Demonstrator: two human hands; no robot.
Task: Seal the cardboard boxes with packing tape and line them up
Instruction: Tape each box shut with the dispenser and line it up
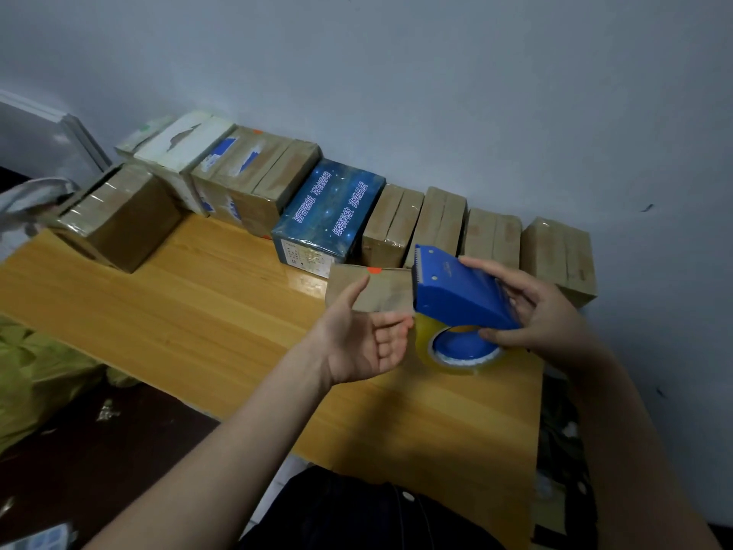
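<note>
My right hand (539, 311) grips a blue tape dispenser (456, 287) with a roll of clear packing tape (460, 355), held just above the wooden table (198, 311). My left hand (361, 331) is palm up, fingers relaxed, beside the roll and holding nothing. Behind both hands lies a small brown cardboard box (369, 287) with an orange dot. Along the wall stands a row of several taped boxes, among them a dark blue printed box (329, 216) and brown ones (559, 256).
A separate taped brown box (123, 216) sits at the table's far left, near a white bag (35, 200). Yellow-green bags (35, 375) lie on the floor to the left. The grey wall (436, 93) rises close behind the row.
</note>
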